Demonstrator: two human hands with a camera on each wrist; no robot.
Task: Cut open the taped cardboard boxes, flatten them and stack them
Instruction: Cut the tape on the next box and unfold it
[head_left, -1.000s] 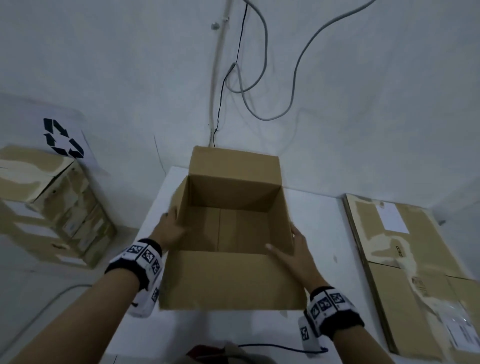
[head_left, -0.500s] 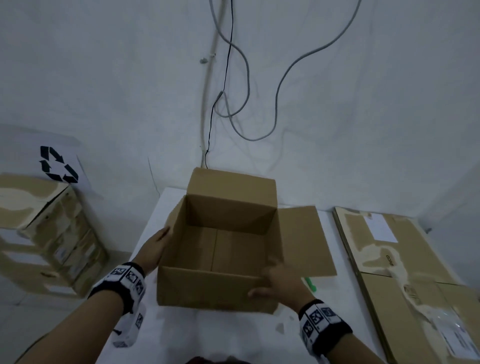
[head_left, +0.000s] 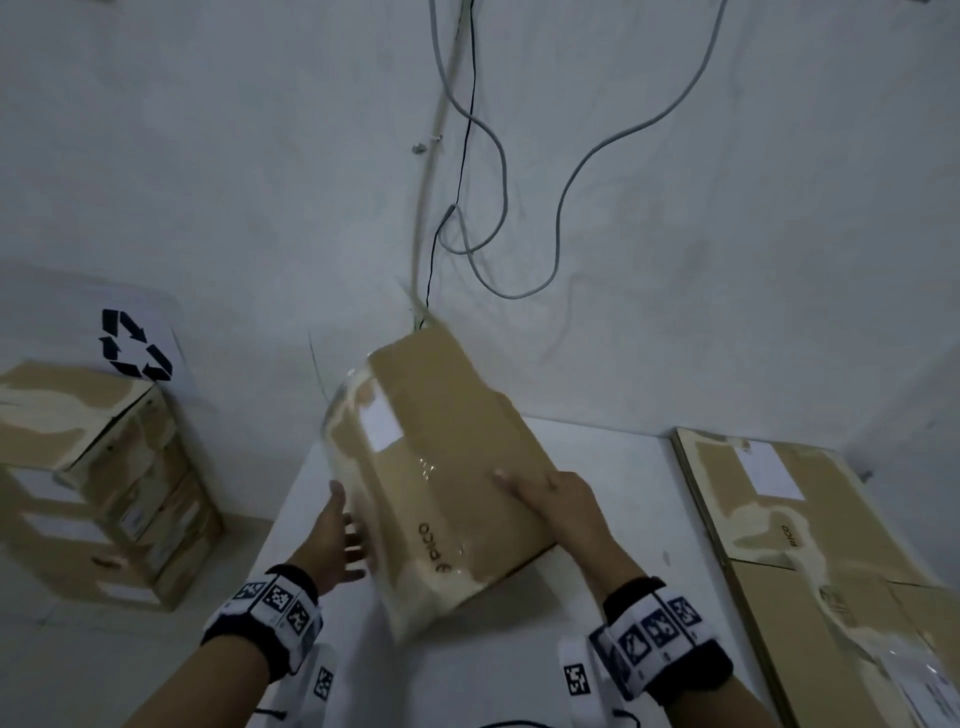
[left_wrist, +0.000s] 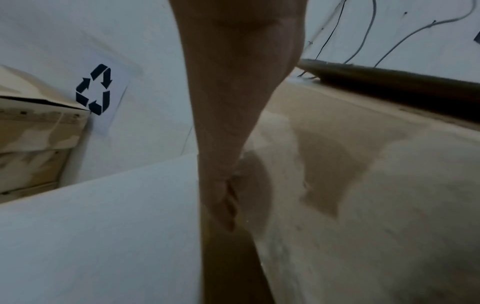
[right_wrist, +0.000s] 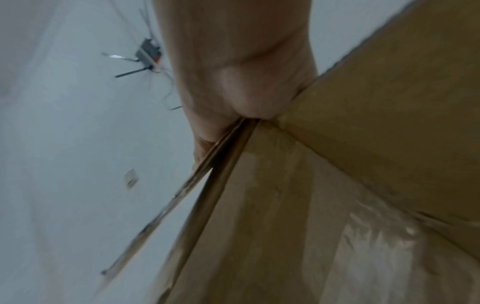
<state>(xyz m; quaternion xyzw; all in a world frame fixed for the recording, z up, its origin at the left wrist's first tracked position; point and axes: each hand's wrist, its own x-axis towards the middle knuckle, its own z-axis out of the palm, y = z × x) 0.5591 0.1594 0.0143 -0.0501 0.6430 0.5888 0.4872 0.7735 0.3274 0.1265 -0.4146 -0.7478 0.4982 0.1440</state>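
Since before, the brown cardboard box (head_left: 441, 478) was tipped over; it is gripped by the right hand (head_left: 558, 501), with the left hand (head_left: 332, 540) flat and open beside it.

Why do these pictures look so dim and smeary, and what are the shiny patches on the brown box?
Head view: dim, bluish light; the box is motion-blurred at its near corner, and glare glints off its clear tape. Left wrist view: the left hand is dark and the cardboard smeared. Right wrist view: streaked blur, with tape glare low on the right.
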